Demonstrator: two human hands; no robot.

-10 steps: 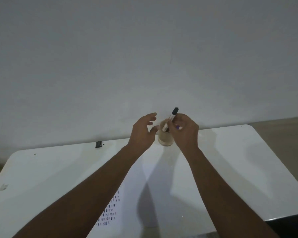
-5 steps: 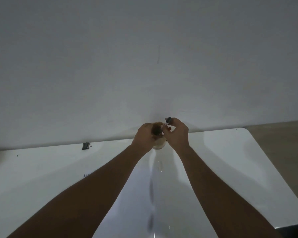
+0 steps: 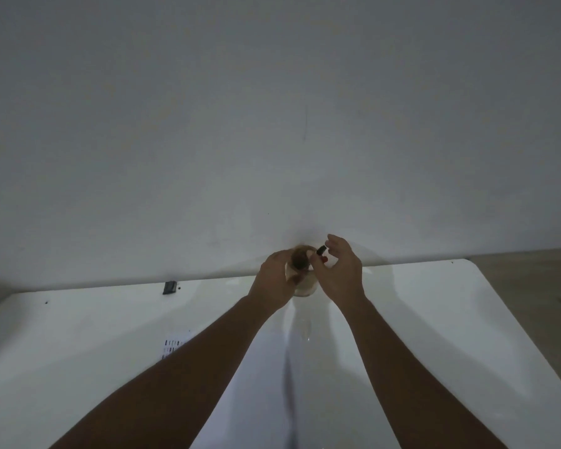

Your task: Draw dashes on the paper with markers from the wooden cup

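Note:
The wooden cup (image 3: 305,285) stands at the far edge of the white table (image 3: 434,319), close to the wall. My left hand (image 3: 274,281) is wrapped around the cup's left side. A black-capped marker (image 3: 320,251) and a red tip (image 3: 324,259) stick out of the cup's top. My right hand (image 3: 342,270) hovers just right of these markers with its fingers spread, and it grips nothing that I can see. The paper (image 3: 175,348) with rows of dark dashes lies nearer to me on the left, mostly hidden under my left forearm.
A small black object (image 3: 170,287) lies near the table's back edge on the left. A plain grey wall (image 3: 272,124) rises right behind the cup. The table's rounded right corner borders the brown floor (image 3: 531,273). The light is dim.
My right hand lowered the black-capped marker into the cup and opened its fingers. My left hand went from open beside the cup to closed around it.

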